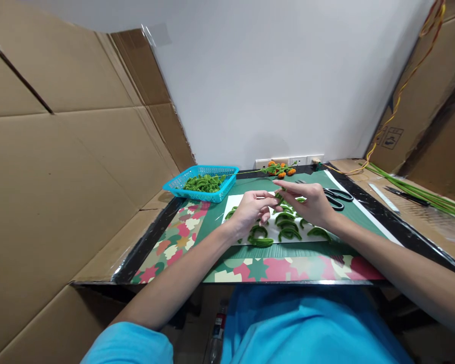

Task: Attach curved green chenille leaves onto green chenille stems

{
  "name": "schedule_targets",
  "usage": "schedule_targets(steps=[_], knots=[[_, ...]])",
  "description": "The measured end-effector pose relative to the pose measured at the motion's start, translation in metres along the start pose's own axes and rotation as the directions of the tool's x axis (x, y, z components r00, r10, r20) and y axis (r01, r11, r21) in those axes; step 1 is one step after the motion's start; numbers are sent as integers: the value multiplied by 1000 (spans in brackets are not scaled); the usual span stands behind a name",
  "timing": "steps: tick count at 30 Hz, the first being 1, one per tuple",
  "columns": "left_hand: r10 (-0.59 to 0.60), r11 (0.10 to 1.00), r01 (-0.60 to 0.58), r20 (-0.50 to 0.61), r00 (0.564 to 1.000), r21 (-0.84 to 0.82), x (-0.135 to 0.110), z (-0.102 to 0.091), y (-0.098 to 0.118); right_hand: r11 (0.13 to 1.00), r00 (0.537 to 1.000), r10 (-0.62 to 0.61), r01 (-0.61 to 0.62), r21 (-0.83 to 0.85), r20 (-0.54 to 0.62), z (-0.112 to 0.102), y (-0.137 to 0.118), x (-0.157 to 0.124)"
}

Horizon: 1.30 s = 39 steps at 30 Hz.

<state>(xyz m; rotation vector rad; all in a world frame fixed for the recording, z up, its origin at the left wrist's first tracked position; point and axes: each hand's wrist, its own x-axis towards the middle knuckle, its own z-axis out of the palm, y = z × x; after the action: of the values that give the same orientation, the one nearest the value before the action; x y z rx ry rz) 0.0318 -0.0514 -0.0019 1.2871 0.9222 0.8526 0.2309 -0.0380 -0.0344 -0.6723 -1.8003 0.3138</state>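
Head view: both hands meet over the white sheet point(235, 202).
Left hand point(250, 210): fingers curled, tips pinching the green curved piece point(279, 195).
Right hand point(313, 205): thumb and forefinger pinching the same piece.
Green curved piece: held just above the sheet, over the loose green pieces point(288, 231).
Blue basket point(182, 183): far left.
Scissors point(337, 198): just beyond the right hand.

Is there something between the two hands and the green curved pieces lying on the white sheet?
Nothing visible. The left hand and right hand hover right over the green curved pieces on the white sheet.
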Motion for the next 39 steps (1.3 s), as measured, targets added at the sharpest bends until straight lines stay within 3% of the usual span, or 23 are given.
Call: schedule_targets(steps=[9,16,24,36,39], knots=[[44,999,-44,-4,999,-11,1,2,1,996,999,-27,25,-81,-23,-1,0,0],[28,999,-28,-31,999,-17,1,1,1,1000,1000,26,-26,-4,-18,-3,-2,1],[29,1000,-29,-12,1000,-7,2,3,-1,964,987,-148,131,-230,-59,-5,2,-2],[75,997,-75,-30,997,3,3,0,-2,954,987,-159,145,-262,-33,-8,-3,0],[42,997,-43,21,999,64,1,1,0,954,986,-152,130,-269,-63,-10,-3,0]])
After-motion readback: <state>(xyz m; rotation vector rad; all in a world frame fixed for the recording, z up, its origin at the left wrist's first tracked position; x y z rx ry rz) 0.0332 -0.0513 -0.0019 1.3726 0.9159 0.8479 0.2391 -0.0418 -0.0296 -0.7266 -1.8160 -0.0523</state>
